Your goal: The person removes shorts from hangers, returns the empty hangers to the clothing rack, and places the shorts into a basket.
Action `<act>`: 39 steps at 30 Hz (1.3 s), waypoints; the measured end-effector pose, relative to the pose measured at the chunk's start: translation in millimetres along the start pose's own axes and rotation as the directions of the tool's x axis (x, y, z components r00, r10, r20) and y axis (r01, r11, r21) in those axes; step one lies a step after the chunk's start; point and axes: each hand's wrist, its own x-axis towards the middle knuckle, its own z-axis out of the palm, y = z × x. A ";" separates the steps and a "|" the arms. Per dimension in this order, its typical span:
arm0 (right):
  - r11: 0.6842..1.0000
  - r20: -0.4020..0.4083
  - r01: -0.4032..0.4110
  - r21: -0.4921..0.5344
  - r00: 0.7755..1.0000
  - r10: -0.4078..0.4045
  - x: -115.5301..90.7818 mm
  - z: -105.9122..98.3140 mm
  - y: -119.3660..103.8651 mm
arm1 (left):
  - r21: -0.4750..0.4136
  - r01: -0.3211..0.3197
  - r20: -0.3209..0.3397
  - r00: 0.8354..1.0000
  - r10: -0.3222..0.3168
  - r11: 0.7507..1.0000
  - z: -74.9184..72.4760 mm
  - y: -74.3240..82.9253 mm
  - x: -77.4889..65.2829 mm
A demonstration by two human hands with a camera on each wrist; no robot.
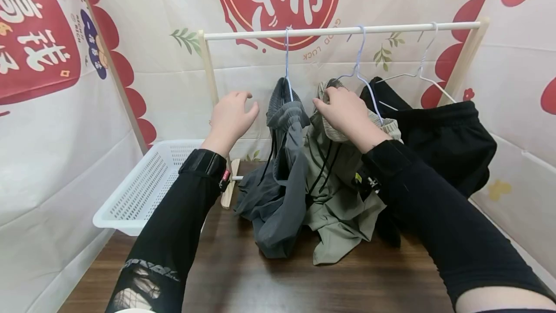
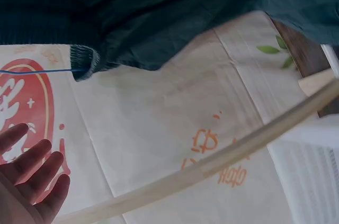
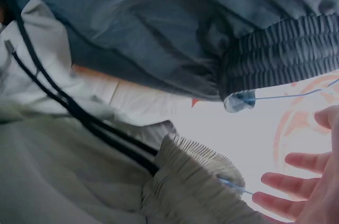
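My left hand (image 1: 230,117) hovers left of the dark grey pants (image 1: 282,206), fingers spread and apart from the cloth; the left wrist view shows those fingers (image 2: 45,173) with nothing in them. The pants hang by their ribbed waistband from a blue hanger (image 1: 287,57). My right hand (image 1: 345,110) is at the waistband of the olive-grey pants (image 1: 339,221), which hang on a second blue hanger (image 1: 358,64). In the right wrist view its fingers (image 3: 288,184) are extended, close to the hanger wire; whether they touch it I cannot tell.
A light rod (image 1: 243,35) on a wooden rack spans the back. Black shorts (image 1: 447,134) hang at the right from a white hanger (image 1: 420,69). A white perforated basket (image 1: 117,219) stands at the left on the brown table (image 1: 243,279). Printed cloth walls surround the table.
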 end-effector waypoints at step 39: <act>0.991 -0.032 -0.004 0.132 0.999 0.008 -38.5 -3.9 -70.0 | -0.267 0.014 -0.027 0.999 -0.022 0.963 26.5 2.1 -57.6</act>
